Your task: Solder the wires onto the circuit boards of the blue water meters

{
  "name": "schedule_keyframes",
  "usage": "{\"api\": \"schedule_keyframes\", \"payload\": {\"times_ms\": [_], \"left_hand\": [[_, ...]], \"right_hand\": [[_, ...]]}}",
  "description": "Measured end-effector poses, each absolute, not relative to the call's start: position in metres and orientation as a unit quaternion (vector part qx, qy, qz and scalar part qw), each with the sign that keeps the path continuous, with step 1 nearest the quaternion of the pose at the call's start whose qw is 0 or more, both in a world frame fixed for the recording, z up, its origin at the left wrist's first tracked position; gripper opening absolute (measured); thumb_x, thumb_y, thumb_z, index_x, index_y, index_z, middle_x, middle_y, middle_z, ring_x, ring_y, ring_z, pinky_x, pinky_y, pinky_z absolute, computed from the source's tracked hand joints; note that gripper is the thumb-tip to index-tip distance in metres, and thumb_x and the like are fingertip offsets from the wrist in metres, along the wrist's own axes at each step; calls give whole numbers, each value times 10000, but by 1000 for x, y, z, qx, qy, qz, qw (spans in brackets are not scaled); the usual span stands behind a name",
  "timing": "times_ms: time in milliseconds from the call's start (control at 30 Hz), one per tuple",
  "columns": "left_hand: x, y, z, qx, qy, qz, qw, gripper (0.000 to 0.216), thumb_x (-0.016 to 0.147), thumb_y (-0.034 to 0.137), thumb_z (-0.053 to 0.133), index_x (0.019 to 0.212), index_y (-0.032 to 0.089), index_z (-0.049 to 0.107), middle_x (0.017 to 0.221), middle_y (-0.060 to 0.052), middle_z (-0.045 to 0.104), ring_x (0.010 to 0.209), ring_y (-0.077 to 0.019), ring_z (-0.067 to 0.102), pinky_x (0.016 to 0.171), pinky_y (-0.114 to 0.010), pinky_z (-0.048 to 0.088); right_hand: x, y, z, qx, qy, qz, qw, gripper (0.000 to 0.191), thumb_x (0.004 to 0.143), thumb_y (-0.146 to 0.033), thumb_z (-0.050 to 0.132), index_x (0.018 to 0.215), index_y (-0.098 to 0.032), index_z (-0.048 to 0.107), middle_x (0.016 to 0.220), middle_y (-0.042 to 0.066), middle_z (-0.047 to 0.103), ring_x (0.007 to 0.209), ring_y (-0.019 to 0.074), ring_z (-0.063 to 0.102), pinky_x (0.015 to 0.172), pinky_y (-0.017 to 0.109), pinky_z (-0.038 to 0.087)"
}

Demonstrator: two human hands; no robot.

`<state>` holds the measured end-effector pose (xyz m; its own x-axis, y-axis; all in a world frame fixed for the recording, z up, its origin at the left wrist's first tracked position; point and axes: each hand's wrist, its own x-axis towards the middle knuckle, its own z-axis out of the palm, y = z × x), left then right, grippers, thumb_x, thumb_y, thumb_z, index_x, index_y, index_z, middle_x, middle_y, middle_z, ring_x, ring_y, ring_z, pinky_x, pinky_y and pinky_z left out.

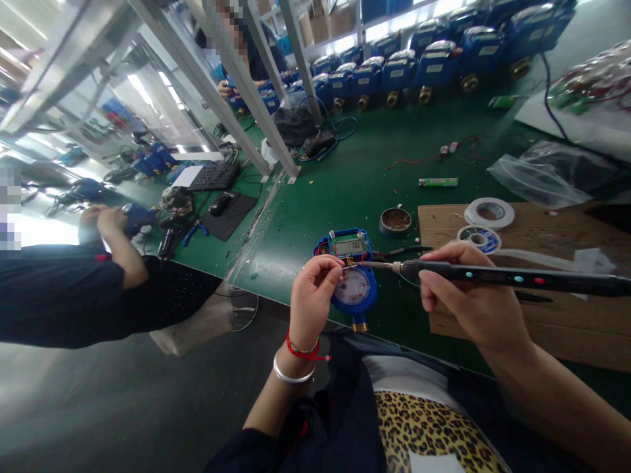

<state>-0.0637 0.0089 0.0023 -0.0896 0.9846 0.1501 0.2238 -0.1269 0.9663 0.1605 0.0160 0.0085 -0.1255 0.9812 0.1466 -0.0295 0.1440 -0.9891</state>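
Observation:
A blue water meter (355,289) with a small green circuit board and display (349,246) lies on the green bench near its front edge. My left hand (313,295) is closed in a pinch beside the meter, holding thin wires or solder I cannot make out clearly. My right hand (468,295) grips a black soldering iron (513,277) with coloured buttons. Its metal tip (367,264) reaches left to the wires at the meter's board, just by my left fingertips.
A tin of brass tip cleaner (395,222), tape rolls (490,213) and a solder spool (478,238) sit by a wooden board (542,230). Rows of blue meters (404,69) line the back. A co-worker's arm (118,243) works at the left; another person sits at the far bench.

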Motion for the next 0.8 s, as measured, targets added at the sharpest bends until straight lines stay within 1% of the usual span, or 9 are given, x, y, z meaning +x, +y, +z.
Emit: {"api": "schedule_keyframes", "payload": {"times_ms": [367,567,800], "left_hand": [[-63,9,1,555,546,501,378,92,907,258,596,895,176,636,991,-60,634,866,-155,592,763,-267,484],[-63,9,2,557,542,503,378,94,907,257,596,886,175,636,981,-53,634,841,-143,585,733,-252,484],[-62,9,2,562,545,503,367,108,908,268,591,888,174,639,976,-61,637,831,-149,586,738,-264,491]], "right_hand": [[160,15,7,-428,-560,505,497,155,871,-260,655,949,-223,526,626,-57,583,476,87,581,446,189,485],[160,15,7,-435,-562,504,490,155,874,-260,649,956,-222,524,621,-55,582,477,92,582,445,199,482],[159,16,9,-434,-556,511,491,151,872,-264,651,945,-227,524,619,-54,587,476,95,585,450,206,486]]}}
